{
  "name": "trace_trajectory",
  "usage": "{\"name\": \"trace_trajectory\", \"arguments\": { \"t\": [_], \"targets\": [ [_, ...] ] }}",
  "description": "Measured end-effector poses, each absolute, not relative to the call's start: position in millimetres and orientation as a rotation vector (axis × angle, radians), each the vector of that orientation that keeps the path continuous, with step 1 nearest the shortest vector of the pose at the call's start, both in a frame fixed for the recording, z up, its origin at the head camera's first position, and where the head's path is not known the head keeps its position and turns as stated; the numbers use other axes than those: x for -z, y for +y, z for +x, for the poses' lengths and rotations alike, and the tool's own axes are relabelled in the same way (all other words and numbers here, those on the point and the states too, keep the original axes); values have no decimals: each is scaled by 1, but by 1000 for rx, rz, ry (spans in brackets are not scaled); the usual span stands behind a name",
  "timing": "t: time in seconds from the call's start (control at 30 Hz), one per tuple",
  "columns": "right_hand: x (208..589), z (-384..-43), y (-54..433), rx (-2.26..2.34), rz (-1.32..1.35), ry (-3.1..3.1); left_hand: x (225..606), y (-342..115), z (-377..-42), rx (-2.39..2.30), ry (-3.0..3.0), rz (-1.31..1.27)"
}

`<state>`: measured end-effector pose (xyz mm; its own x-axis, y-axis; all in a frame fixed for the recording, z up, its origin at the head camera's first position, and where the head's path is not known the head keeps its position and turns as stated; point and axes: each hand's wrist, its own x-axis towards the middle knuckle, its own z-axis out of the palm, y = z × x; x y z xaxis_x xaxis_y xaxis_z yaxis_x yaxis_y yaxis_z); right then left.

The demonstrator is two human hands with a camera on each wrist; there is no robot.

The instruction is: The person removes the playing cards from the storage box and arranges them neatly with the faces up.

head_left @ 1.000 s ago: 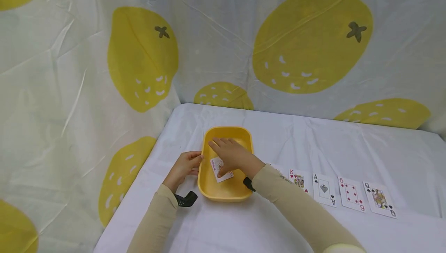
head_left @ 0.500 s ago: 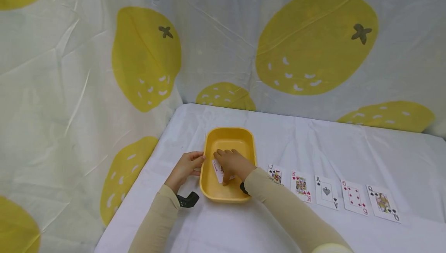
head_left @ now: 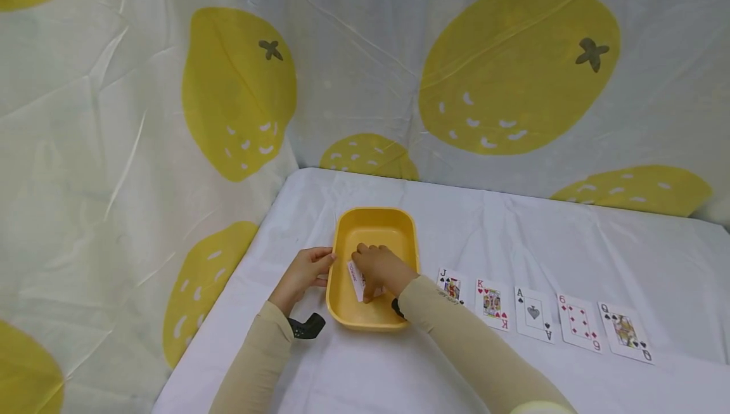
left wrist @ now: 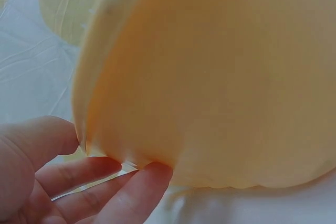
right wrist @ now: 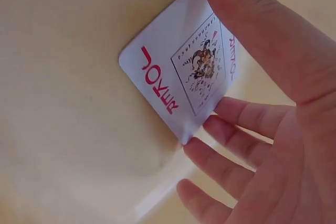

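Note:
A yellow tray (head_left: pixel 376 231) stands on the white-covered table, and my left hand (head_left: pixel 301 278) grips its left side. In the left wrist view the thumb (left wrist: pixel 58 137) is at the rim and the fingers lie against the outer wall (left wrist: pixel 226 103). My right hand (head_left: pixel 383 267) is down inside the tray. It pinches a joker card (right wrist: pixel 163 69) between thumb and fingertips at the card's edges. The card slants up from the tray floor in the right wrist view. From the head view only its left strip shows, the rest hidden under the hand.
Right of the tray lies a row of face-up playing cards: a jack of spades (head_left: pixel 449 284), a king of hearts (head_left: pixel 492 303), an ace of spades (head_left: pixel 534 314), a six of diamonds (head_left: pixel 578 323) and a queen of spades (head_left: pixel 625 331). A lemon-print curtain (head_left: pixel 365 84) hangs behind.
My right hand has come down from above the joker card and closed on its edges, tilting the card up. The left hand keeps its hold on the tray.

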<state>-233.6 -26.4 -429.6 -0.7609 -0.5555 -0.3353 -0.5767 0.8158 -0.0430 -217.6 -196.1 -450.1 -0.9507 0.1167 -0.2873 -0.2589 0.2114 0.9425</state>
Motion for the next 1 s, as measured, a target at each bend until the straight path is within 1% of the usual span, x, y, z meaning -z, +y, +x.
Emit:
{"name": "trace_trajectory", "arguments": {
  "t": [0.17, 0.4, 0.83, 1.0],
  "targets": [
    [427, -230, -27, -76, -833, 2683, 450, -197, -217, -1799, 2185, -133],
    [423, -226, -25, 154, -789, 2642, 451, -198, -218, -1789, 2185, -106],
    [427, -229, -26, 143, -774, 2643, 450, -197, -218, -1785, 2189, -122],
    [422, -229, -27, 74, -818, 2678, 450, -197, -219, -1793, 2186, -120]
  ]
}}
